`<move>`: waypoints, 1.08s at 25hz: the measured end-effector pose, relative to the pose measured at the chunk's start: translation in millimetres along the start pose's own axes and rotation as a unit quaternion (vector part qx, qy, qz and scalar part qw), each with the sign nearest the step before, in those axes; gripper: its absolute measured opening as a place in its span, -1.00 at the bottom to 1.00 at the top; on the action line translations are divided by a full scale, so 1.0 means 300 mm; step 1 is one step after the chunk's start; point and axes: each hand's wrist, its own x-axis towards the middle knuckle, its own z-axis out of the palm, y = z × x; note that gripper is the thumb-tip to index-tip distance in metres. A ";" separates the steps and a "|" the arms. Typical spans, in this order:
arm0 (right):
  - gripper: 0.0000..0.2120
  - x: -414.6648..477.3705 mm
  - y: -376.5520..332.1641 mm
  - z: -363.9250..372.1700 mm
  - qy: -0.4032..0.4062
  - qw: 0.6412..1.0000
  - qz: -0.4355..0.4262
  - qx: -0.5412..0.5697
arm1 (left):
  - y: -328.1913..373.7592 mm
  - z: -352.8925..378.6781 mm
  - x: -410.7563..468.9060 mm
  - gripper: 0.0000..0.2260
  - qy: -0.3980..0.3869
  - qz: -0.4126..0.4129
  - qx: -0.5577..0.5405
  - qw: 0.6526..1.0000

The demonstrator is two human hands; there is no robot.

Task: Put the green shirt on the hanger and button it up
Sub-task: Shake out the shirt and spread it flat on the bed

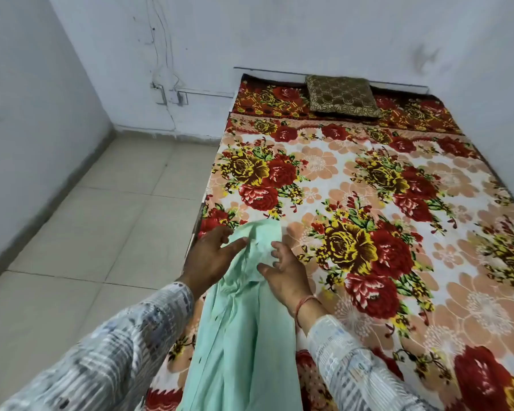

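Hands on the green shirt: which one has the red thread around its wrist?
The right hand, on the right of the green shirt in view; a red thread circles its wrist. The left hand has none.

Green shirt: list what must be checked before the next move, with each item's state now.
1. Green shirt within reach, at the near edge of the bed: ok.
2. Hanger in view: not ok, none shows.
3. Left hand and right hand at the shirt's top end: ok.
4. Firm grip on the fabric: cannot tell.
5. Buttons undone: cannot tell.
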 end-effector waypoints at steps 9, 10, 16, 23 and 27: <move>-0.37 0.268 0.183 0.152 0.124 0.980 0.055 -0.146 | -0.241 0.247 0.196 -0.33 -0.007 -0.036 0.156 0.987; -0.25 0.285 0.191 0.155 0.129 0.980 0.061 -0.142 | -0.253 0.261 0.208 -0.27 -0.016 -0.058 0.158 0.986; -0.73 0.319 0.190 0.156 0.075 0.995 0.052 -0.042 | -0.276 0.256 0.213 -0.57 -0.013 -0.088 0.147 0.985; -0.77 0.164 0.012 0.023 0.035 0.963 0.078 0.254 | -0.032 0.079 0.091 -0.82 0.008 -0.111 -0.144 0.983; -0.71 0.026 -0.137 -0.110 0.013 0.949 0.062 0.310 | 0.157 -0.033 0.005 -0.84 -0.009 -0.169 -0.310 0.935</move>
